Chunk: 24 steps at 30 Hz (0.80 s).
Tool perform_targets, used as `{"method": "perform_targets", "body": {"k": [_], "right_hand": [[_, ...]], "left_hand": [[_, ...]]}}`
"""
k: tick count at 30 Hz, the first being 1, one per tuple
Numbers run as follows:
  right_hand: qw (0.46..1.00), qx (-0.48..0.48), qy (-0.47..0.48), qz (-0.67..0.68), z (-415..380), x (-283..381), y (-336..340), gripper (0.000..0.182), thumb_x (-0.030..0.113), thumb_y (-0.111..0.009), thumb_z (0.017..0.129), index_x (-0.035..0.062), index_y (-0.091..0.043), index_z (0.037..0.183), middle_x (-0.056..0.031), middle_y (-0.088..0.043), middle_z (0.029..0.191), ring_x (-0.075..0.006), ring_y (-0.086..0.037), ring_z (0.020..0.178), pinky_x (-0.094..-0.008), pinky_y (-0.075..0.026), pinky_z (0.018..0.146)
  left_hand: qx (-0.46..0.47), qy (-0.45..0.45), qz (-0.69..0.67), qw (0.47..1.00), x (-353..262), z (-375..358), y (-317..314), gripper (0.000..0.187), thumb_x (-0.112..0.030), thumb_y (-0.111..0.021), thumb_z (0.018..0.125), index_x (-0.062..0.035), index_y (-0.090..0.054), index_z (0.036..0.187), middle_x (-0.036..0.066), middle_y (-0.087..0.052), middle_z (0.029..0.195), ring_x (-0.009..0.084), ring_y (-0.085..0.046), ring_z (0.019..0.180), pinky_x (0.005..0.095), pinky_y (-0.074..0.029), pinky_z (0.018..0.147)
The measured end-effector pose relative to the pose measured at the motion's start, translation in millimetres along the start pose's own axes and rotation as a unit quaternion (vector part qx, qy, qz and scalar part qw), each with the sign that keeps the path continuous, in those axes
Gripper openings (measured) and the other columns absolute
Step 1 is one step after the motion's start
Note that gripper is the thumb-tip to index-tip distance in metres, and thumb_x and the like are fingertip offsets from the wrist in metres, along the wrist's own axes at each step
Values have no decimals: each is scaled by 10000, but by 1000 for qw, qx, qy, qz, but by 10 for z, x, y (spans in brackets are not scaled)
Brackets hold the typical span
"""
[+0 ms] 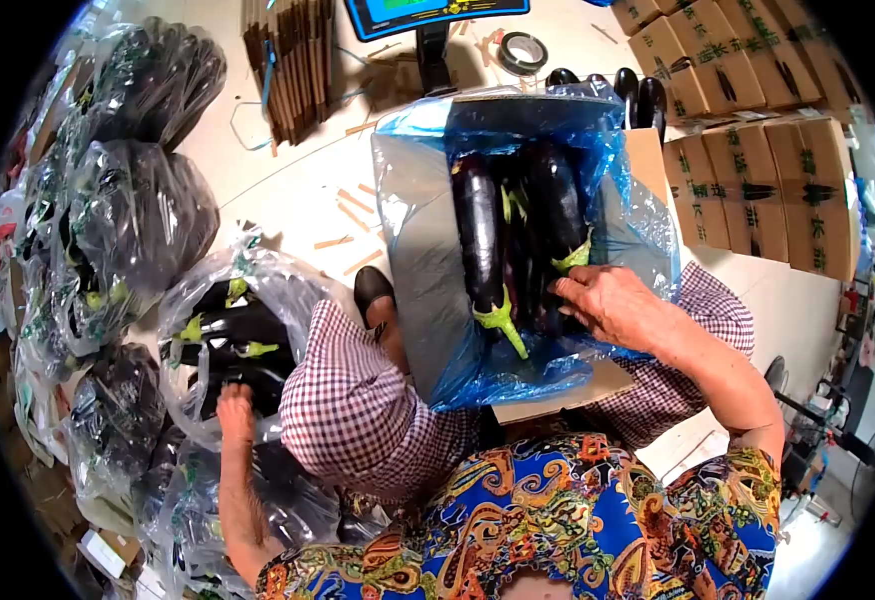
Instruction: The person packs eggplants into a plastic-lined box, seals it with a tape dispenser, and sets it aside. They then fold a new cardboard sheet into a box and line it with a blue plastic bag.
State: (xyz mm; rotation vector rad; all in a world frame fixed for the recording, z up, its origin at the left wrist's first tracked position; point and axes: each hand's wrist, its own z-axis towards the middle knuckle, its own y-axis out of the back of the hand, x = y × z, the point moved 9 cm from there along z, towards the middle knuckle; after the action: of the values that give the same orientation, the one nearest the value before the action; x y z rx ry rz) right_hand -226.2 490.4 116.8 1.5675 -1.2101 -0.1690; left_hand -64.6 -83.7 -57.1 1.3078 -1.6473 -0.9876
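Several dark eggplants (480,230) lie in a box lined with blue plastic (643,220) between my knees. My right hand (603,300) reaches over the box's right side, its fingers bent around the green stem end of an eggplant (556,195). At the left, an open clear plastic bag (183,385) holds more eggplants (248,325) with green caps. My left hand (236,408) is at this bag's lower part, touching the dark eggplants there; its fingertips are partly hidden and what they grip, if anything, is unclear.
Bagged eggplants (143,205) fill the left side. Printed cartons (748,190) are stacked at the right. Behind the box stand a scale display (408,14), a tape roll (523,54) and folded cardboard (293,70). More eggplants (651,103) lie beyond the box.
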Motion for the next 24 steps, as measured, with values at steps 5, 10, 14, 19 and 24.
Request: {"method": "perform_targets", "body": {"k": [5, 10, 14, 19, 24], "right_hand": [[995, -12, 25, 98, 36, 163, 129, 242, 110, -635, 870, 30, -594, 1095, -189, -639, 900, -424, -628, 842, -498, -505, 709], [948, 39, -13, 316, 183, 454, 278, 286, 182, -649, 916, -9, -631, 1129, -116, -660, 863, -212, -637, 763, -338, -505, 687], [845, 91, -7, 528, 318, 825, 316, 384, 281, -584, 975, 27, -596, 1263, -84, -670, 1053, -139, -622, 901, -292, -521, 789], [440, 39, 133, 887, 679, 1066, 561, 493, 384, -499, 1014, 85, -455, 1403, -160, -595, 1277, -277, -598, 1146, -445, -471, 1002], [392, -123, 150, 899, 347, 419, 735, 530, 302, -593, 958, -22, -459, 1355, -239, -588, 1256, -337, -585, 1180, -462, -473, 1020]], "left_hand": [[-271, 163, -194, 928, 129, -203, 1791, 143, -2, -636, 869, -31, -648, 1008, 174, -638, 868, 327, -636, 779, 378, -509, 711], [-471, 200, -449, 732, -208, -667, 3208, 149, 6, -544, 971, 51, -638, 1077, 127, -655, 1100, 185, -632, 1006, 312, -535, 918], [-563, 1, -375, 736, -1139, -781, 4246, 162, 58, -468, 964, 60, -549, 1105, 249, -619, 1156, 321, -623, 1087, 388, -539, 932], [-423, -286, -448, 734, -2449, -418, 4492, 50, 22, -606, 863, 15, -634, 821, 157, -654, 946, 373, -670, 937, 455, -579, 831], [-119, -403, -415, 807, -3510, -96, 4054, 433, 30, -738, 719, 19, -645, 1141, 163, -580, 1262, 364, -524, 1237, 458, -441, 1026]]}}
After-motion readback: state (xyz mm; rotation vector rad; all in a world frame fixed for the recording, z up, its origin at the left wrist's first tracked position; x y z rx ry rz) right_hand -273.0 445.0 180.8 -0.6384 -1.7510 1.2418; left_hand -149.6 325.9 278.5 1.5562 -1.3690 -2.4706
